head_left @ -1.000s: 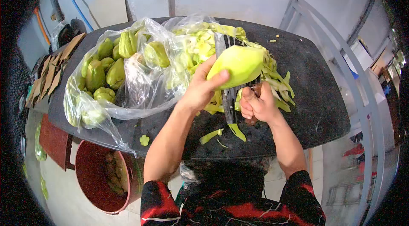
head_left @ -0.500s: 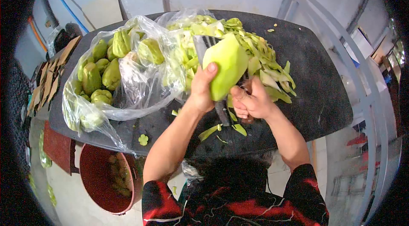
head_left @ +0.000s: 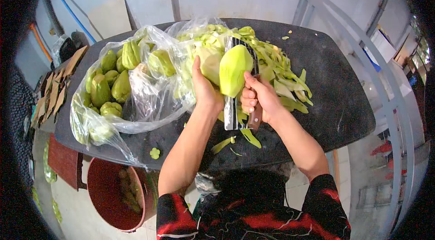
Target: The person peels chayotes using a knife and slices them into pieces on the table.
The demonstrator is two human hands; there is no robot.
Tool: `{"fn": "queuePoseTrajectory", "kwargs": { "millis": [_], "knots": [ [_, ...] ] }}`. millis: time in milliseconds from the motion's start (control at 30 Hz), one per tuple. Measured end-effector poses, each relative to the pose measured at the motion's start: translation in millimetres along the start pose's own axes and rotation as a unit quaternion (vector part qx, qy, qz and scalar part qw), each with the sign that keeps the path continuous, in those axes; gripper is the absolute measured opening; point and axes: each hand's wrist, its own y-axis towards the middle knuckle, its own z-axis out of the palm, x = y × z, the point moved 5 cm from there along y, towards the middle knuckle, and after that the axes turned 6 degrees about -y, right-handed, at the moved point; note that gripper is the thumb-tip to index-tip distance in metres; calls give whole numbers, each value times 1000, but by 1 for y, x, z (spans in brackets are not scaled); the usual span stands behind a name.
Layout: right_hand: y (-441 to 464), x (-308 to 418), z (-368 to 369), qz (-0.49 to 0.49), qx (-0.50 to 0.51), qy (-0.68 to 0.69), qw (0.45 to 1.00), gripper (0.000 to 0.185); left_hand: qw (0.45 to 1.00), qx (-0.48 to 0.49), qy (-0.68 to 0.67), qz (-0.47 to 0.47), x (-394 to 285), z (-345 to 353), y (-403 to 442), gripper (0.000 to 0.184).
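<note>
My left hand (head_left: pixel 207 89) cups a pale piece of chayote (head_left: pixel 210 62), its thumb side up and its other fingers mostly hidden. Just right of it, a smooth peeled green chayote piece (head_left: pixel 235 71) lies in front of the wide striped blade of a knife (head_left: pixel 230 115). The fingers of my right hand (head_left: pixel 263 97) are wrapped round the knife's brown handle, and the thumb touches the green piece. Behind both hands is a heap of green peelings (head_left: pixel 272 63). Whether the two pieces are fully apart is hard to tell.
A clear plastic bag (head_left: pixel 154 124) of unpeeled chayotes lies on the left of the dark table (head_left: pixel 337 104). Loose peel (head_left: pixel 250 137) lies near the front edge. Below left stands a reddish bucket (head_left: pixel 102 190); a grey metal frame (head_left: pixel 392 104) is on the right.
The chayote, earlier one large piece in my left hand, now shows as a pale piece and a narrower green one. The knife has turned more upright, showing its handle.
</note>
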Motion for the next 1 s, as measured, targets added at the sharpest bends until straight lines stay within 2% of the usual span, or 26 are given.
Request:
{"fn": "queuePoseTrajectory", "kwargs": {
  "millis": [33, 100, 167, 233, 333, 500, 567, 767, 833, 967, 1000],
  "knots": [
    [5, 0, -4, -7, -12, 16, 1000, 37, 1000, 2, 0, 2, 0, -7, 11, 61],
    [15, 3, -5, -13, -9, 30, 999, 34, 995, 5, -96, 24, -6, -18, 28, 61],
    [23, 10, -5, -19, -47, 35, 998, 31, 995, 13, -90, 52, -15, -26, 33, 62],
    [36, 16, -5, -37, -40, 22, 998, 26, 988, 60, -134, 40, -23, -19, 24, 62],
    [57, 25, -5, -74, -76, -57, 993, 19, 989, 48, -129, 47, -30, -19, 15, 64],
    [80, 42, -18, -118, -115, -110, 980, 19, 992, 50, -104, 52, -41, -28, 12, 71],
    [77, 51, -22, -149, -154, -154, 965, 18, 995, 16, -86, 48, -41, -28, 9, 74],
    [54, 53, -44, -204, -156, -202, 945, 20, 997, -2, -68, 31, -31, -15, -7, 77],
    [49, 46, -45, -222, -142, -205, 943, 21, 998, 36, -60, 8, -14, -6, -7, 74],
    [48, 37, -48, -259, -176, -199, 928, 25, 998, 10, -36, 41, 18, -18, 1, 64],
    [46, 36, -48, -247, -169, -167, 939, 26, 999, 2, -42, 32, 19, -24, 3, 58]
  ]
}}
